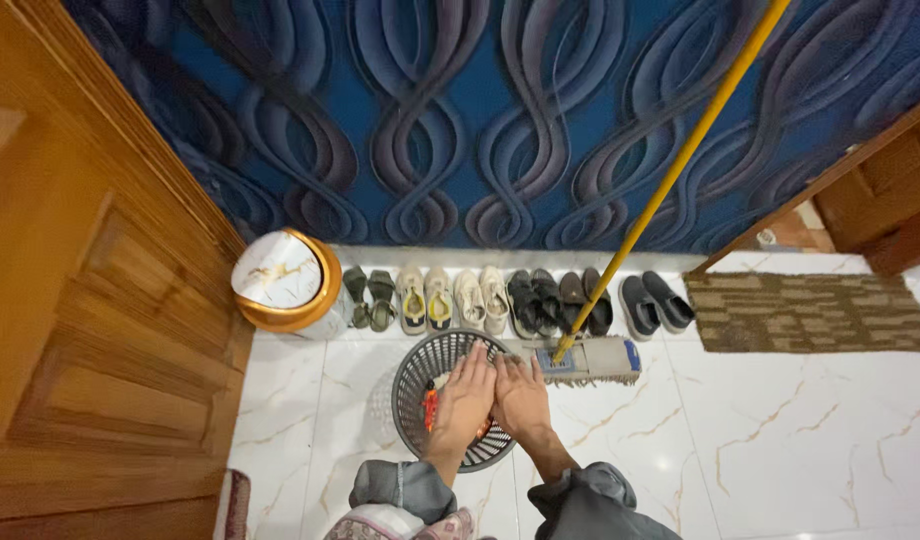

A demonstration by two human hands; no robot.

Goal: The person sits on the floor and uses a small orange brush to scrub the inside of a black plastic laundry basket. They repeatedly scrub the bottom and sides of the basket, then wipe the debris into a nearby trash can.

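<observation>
I look straight down at a white marble floor. My left hand (465, 398) and my right hand (521, 397) are held side by side, palms down, over a dark grey mesh basket (417, 379). Fingers are together and nothing shows in either hand. Red and white scraps lie inside the basket, partly hidden under my hands. A flat mop head (600, 358) rests on the floor just right of my right hand, and its yellow handle (680, 160) leans up against the blue patterned wall.
A row of shoes and sandals (500, 298) lines the wall. A white and gold lidded bin (285, 280) stands at the left by a wooden door (90, 330). A brown doormat (810, 312) lies at the right before another wooden doorway.
</observation>
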